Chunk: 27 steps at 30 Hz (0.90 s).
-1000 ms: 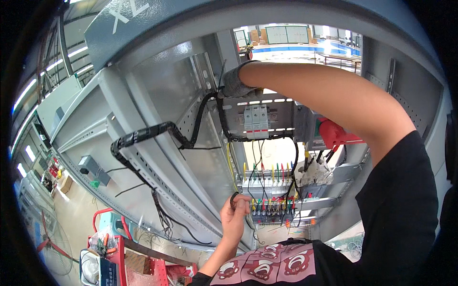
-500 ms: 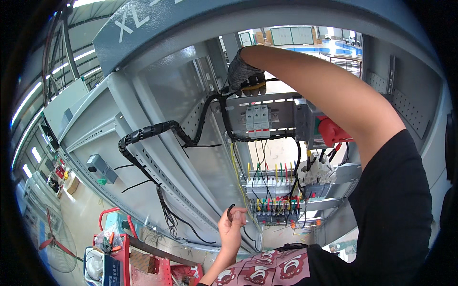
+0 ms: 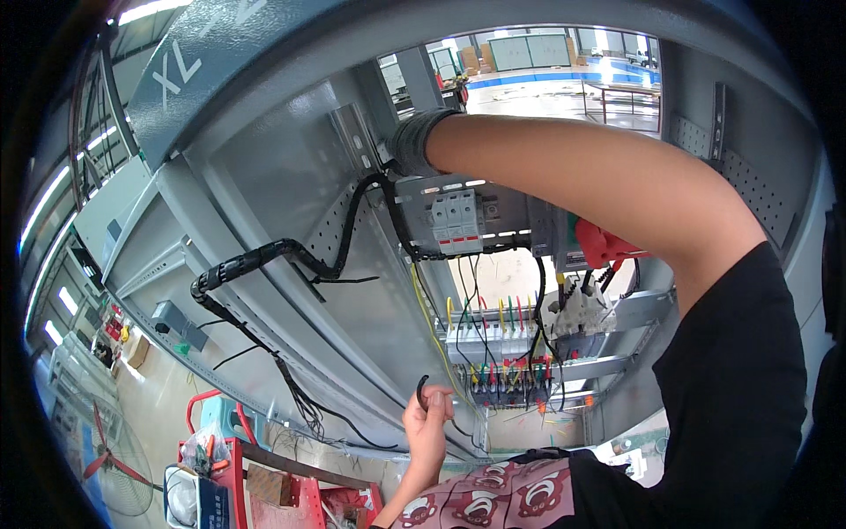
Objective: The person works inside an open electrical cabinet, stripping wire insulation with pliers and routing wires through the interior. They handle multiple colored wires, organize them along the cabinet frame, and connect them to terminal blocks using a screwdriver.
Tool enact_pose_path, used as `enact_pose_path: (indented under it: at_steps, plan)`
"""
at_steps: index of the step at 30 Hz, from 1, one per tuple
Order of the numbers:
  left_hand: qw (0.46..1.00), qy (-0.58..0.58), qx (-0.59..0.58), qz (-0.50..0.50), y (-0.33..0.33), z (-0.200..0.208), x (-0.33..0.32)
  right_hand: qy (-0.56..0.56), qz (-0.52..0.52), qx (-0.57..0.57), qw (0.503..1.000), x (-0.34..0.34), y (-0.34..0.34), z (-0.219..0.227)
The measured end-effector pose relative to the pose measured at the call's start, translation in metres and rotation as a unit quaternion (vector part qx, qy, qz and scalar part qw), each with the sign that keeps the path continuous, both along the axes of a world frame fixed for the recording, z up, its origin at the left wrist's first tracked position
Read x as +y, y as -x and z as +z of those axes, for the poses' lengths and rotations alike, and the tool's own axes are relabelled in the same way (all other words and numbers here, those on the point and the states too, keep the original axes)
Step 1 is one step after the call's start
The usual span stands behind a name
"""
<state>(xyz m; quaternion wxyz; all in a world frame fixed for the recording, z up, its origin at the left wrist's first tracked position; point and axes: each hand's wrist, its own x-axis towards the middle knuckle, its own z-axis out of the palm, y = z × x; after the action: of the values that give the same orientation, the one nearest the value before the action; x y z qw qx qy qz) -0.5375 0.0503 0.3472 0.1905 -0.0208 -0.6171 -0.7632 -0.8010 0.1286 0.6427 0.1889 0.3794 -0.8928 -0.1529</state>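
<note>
My left hand [image 3: 427, 425] is low in the middle, fingers closed round a thin black cable [image 3: 420, 388] whose curved end sticks up above the fist. My right arm reaches across the cabinet to its upper rear bracket. On my right hand [image 3: 414, 144] a dark grey knitted glove cuff shows; the fingers are hidden behind the cuff and the bracket. Right below it, a black wrapped wire harness [image 3: 339, 251] runs down and left onto the open door. A row of white fuse holders [image 3: 456, 219] sits on the mounting plate near that hand.
A red rotary handle [image 3: 602, 245] lies under my right forearm. Lower down are terminal rows [image 3: 493, 342] with coloured wires. The grey cabinet door [image 3: 256, 203] stands at left, with loose wire ends [image 3: 308, 414]. A red tool cart [image 3: 304, 507] and a fan [image 3: 110, 463] stand beyond.
The view has shifted, and the cabinet sits a little further left. My right hand has gone behind the bracket; its dark fingers and something yellow at them are now out of sight. The left hand keeps its grip.
</note>
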Motion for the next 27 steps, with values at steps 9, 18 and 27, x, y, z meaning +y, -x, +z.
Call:
enact_pose_path:
  at_steps: [9, 18, 27]
  plan:
    - [0.999, 0.009, 0.023, 0.024, -0.011, 0.002, 0.011, -0.068, 0.005, 0.161, 0.985, 0.003, -0.027, 0.010]
    - [0.999, 0.032, 0.028, 0.034, -0.020, 0.016, 0.023, -0.329, -0.005, 0.261, 0.907, 0.076, 0.018, 0.021]
    - [0.965, -0.037, 0.215, 0.144, -0.023, 0.073, 0.029, 0.232, 0.385, -0.144, 0.882, 0.102, -0.225, -0.119]
